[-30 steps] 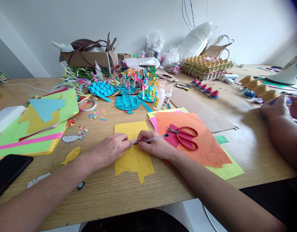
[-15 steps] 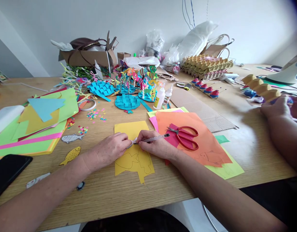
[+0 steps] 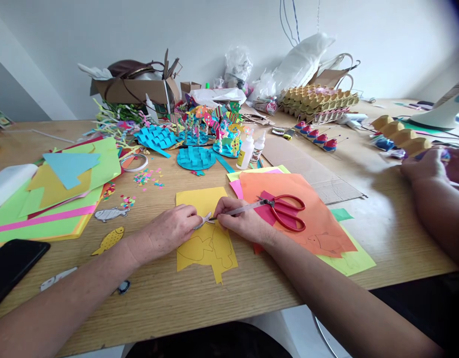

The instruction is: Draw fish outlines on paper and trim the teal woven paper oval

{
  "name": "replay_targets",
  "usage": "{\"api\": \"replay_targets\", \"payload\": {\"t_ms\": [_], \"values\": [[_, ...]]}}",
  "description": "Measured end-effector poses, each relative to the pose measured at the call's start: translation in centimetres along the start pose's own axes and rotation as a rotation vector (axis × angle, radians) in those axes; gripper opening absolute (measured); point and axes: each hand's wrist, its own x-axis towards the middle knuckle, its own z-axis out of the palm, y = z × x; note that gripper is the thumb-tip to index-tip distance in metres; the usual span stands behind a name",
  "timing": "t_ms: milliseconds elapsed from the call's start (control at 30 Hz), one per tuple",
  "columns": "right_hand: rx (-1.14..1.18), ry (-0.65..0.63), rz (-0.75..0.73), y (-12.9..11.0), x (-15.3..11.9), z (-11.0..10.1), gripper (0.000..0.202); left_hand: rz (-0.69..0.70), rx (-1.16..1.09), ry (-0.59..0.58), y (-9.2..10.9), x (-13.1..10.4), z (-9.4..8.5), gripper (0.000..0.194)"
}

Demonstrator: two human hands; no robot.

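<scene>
My left hand [image 3: 173, 224] has its fingers bunched over a small white fish cutout [image 3: 206, 219], pressing it to a sheet of yellow paper [image 3: 201, 198]. Only the tail end of the cutout shows past the fingertips. In my right hand [image 3: 241, 220] is a pen [image 3: 246, 208], its tip at the cutout's tail. Fish outlines are drawn on the lower part of the yellow sheet, whose bottom edge is cut unevenly. Red-handled scissors [image 3: 289, 211] rest to the right on magenta and orange paper [image 3: 322, 214].
On the left lie a yellow fish cutout [image 3: 109, 240], a grey fish cutout [image 3: 112, 214], a phone [image 3: 16, 268] and stacked coloured paper [image 3: 83, 199]. Glue bottles [image 3: 245, 151] and blue woven paper pieces [image 3: 196, 157] stand behind. Another person's hands [image 3: 426, 166] work at far right.
The pen tip has shifted slightly along the cutout's tail, and the pen's rear end has swung up a little. My left hand stays in place.
</scene>
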Motion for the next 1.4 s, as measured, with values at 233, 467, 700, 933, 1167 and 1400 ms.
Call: {"api": "replay_targets", "payload": {"t_ms": [233,467,700,933,1167,1400], "values": [[0.074,0.144,-0.045,0.1,0.2,-0.3,0.009,-0.005,-0.001,-0.077,0.0,0.8,-1.4,0.014],[0.102,0.146,-0.061,0.0,0.2,-0.2,0.010,-0.062,-0.002,-0.111,0.2,1.6,-1.7,0.022],[0.171,0.189,-0.076,-0.2,0.2,-0.5,0.006,-0.083,-0.107,-0.049,-1.3,1.0,-2.2,0.026],[0.185,0.220,-0.071,-0.2,0.2,-0.6,0.005,-0.192,-0.099,0.056,-4.4,-3.7,-4.3,0.026],[0.128,0.210,-0.064,0.2,0.3,-0.6,0.005,-0.233,-0.042,0.100,-6.0,-10.4,-3.9,0.025],[0.085,0.196,-0.063,0.4,0.2,-0.6,0.005,-0.349,-0.041,0.044,-6.4,-15.4,-3.3,0.030]]}}
